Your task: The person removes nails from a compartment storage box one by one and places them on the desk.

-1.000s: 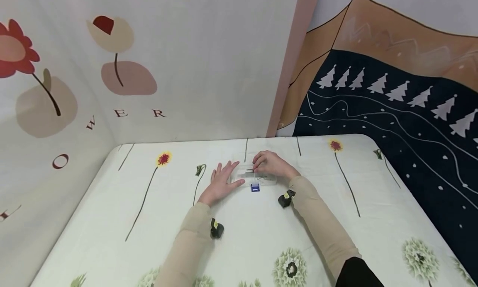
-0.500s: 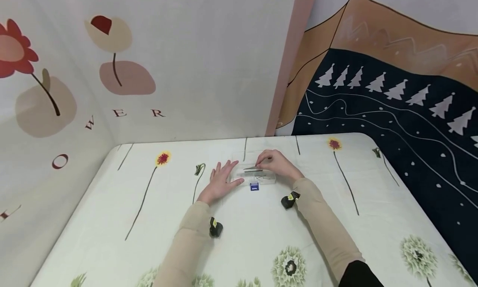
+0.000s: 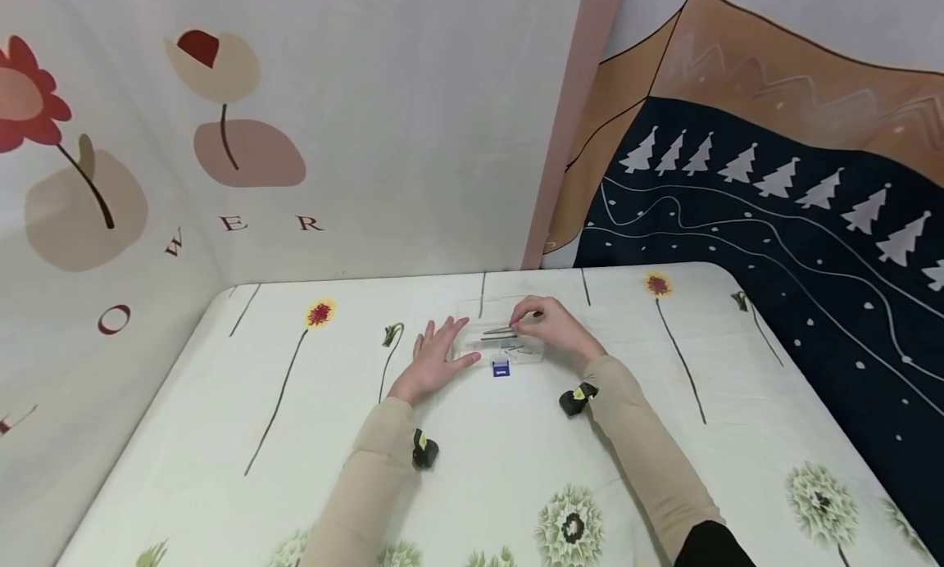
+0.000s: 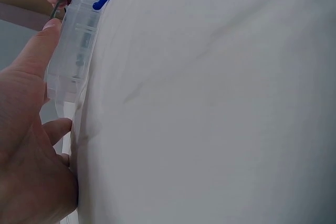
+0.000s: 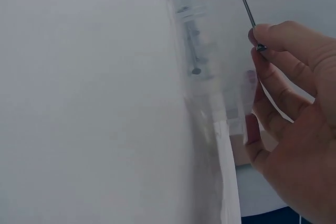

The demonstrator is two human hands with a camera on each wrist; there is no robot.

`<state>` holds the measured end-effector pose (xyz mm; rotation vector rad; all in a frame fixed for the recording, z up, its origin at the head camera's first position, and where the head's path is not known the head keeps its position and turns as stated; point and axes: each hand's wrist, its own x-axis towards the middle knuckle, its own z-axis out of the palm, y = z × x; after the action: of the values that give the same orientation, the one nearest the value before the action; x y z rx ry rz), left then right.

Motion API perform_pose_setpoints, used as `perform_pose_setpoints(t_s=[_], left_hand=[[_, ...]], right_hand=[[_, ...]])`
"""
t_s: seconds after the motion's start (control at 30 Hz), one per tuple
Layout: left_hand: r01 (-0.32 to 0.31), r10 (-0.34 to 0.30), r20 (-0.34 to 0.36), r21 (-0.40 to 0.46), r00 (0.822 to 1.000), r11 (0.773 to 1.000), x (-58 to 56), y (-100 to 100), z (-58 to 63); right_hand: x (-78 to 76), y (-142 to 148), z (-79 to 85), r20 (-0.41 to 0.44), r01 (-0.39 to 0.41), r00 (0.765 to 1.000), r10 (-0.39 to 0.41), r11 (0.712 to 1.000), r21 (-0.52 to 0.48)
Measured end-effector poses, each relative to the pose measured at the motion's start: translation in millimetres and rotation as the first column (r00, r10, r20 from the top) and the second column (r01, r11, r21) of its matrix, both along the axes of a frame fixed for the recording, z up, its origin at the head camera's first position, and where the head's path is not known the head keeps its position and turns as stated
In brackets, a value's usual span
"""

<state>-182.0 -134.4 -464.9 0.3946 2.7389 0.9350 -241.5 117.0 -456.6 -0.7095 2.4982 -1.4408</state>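
Note:
Between my hands on the table lies a clear plastic box (image 5: 202,85) with a blue latch (image 3: 501,369) on its near side. Several metal nails (image 5: 191,51) show through its wall. My right hand (image 3: 551,325) pinches one nail (image 5: 244,1) near its head, between thumb and fingertips, over the right part of the box. The nail's pointed end sticks out away from the palm. Spread and straight, the fingers of my left hand (image 3: 437,362) lie around the box's left end. The thumb reaches along its near side; its exact contact is hard to tell.
A white flower-print cloth (image 3: 509,444) covers the table. Behind it stands a pale printed curtain (image 3: 413,141), and a dark tree-print cloth (image 3: 737,215) hangs on the right. Each wrist wears a small black camera (image 3: 425,451).
My right hand has lifted from low in the box and shifted slightly right, bringing the nail into clearer view. The left hand has held its place; the head view has shifted a little.

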Motion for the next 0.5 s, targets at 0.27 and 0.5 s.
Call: perform_pose_setpoints(t_s=[0.27,0.5], left_hand=[[0.004,-0.004,-0.003,0.007,1.000,1.000,0.3,-0.3,-1.1],[0.002,-0.002,-0.001,0.006,1.000,1.000,0.2,-0.9,-2.0]], right_hand=[[6.2,11.9,3.7,0.003,0.019,1.000,-0.019,0.999,-0.040],[8.5,22.2,7.1,-0.012,0.064,0.998,-0.064,0.998,0.004]])
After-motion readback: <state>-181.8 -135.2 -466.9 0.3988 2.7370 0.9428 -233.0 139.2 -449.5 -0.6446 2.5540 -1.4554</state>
